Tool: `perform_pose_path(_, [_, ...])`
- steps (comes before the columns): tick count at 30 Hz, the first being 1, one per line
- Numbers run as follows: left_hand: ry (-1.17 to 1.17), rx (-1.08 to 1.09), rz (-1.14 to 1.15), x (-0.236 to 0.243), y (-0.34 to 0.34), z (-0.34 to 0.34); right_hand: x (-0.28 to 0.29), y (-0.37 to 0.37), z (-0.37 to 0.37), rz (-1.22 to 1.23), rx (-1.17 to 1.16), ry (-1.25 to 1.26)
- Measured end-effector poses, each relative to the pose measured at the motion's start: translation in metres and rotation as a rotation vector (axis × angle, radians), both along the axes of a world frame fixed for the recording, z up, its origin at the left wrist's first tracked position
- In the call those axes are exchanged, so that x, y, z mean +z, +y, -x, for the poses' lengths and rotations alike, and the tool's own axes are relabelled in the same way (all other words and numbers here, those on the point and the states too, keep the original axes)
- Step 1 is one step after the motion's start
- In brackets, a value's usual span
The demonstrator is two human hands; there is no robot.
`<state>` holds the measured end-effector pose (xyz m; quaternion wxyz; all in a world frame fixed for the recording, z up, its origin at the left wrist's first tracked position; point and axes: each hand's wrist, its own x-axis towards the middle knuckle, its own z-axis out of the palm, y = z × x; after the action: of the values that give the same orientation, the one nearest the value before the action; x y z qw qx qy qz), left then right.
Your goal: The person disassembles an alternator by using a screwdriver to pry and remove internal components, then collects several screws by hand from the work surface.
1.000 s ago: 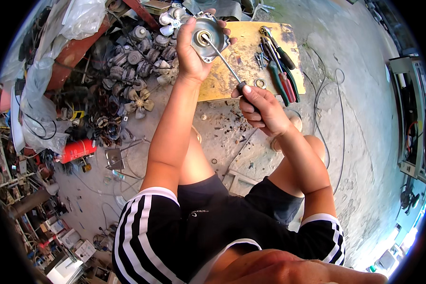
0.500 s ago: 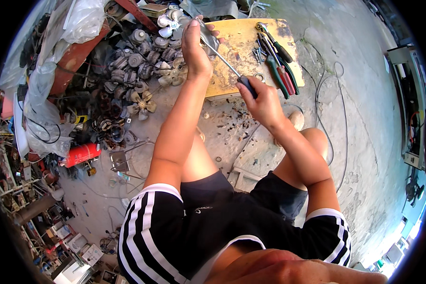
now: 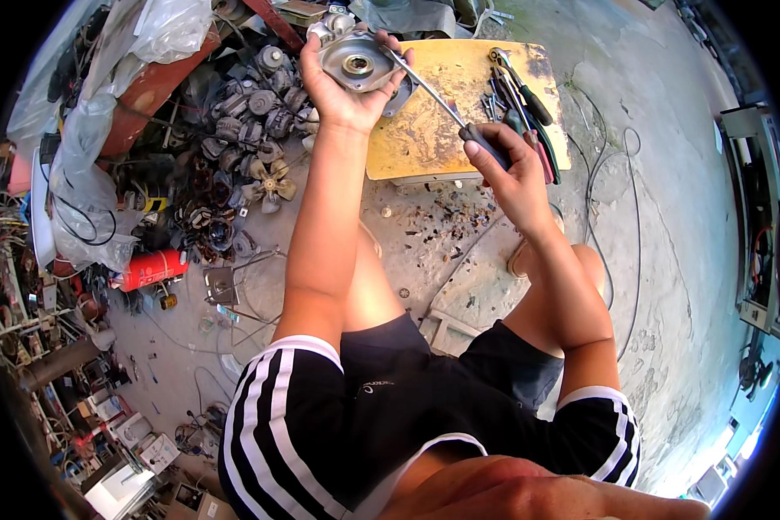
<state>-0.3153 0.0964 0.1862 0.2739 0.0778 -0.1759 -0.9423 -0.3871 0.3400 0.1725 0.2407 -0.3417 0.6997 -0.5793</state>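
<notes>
Head view: left hand [image 3: 342, 87] clasps motor housing [image 3: 358, 62] over yellow board's [image 3: 425, 130] left edge; right hand [image 3: 507, 169] closed around screwdriver [image 3: 442, 102], tip at rim. Prying step, I judge; next needs steady leverage.

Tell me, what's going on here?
A person sits over a yellow board on a concrete floor. The left hand holds up a round metal motor housing; the right hand works a screwdriver, its tip at the housing's edge. More tools lie on the board, with a heap of small motors nearby.
</notes>
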Motion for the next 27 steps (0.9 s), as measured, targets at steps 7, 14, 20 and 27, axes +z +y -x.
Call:
perform_pose_path(7, [0.146,-0.145,0.092,-0.007,0.000,0.004,0.009,0.006,0.004,-0.065,0.107,-0.237])
perform_pose_path(14, [0.112,-0.126,0.255,-0.007,0.007,0.005,0.013,0.008,0.002,-0.051,0.113,-0.228])
perform_pose_path(20, [0.123,-0.140,0.305,-0.006,0.010,0.008,0.007,0.008,0.002,-0.025,0.102,-0.191])
perform_pose_path(27, [0.069,-0.089,0.364,-0.005,0.015,0.009,-0.001,0.006,-0.001,0.069,0.049,0.261])
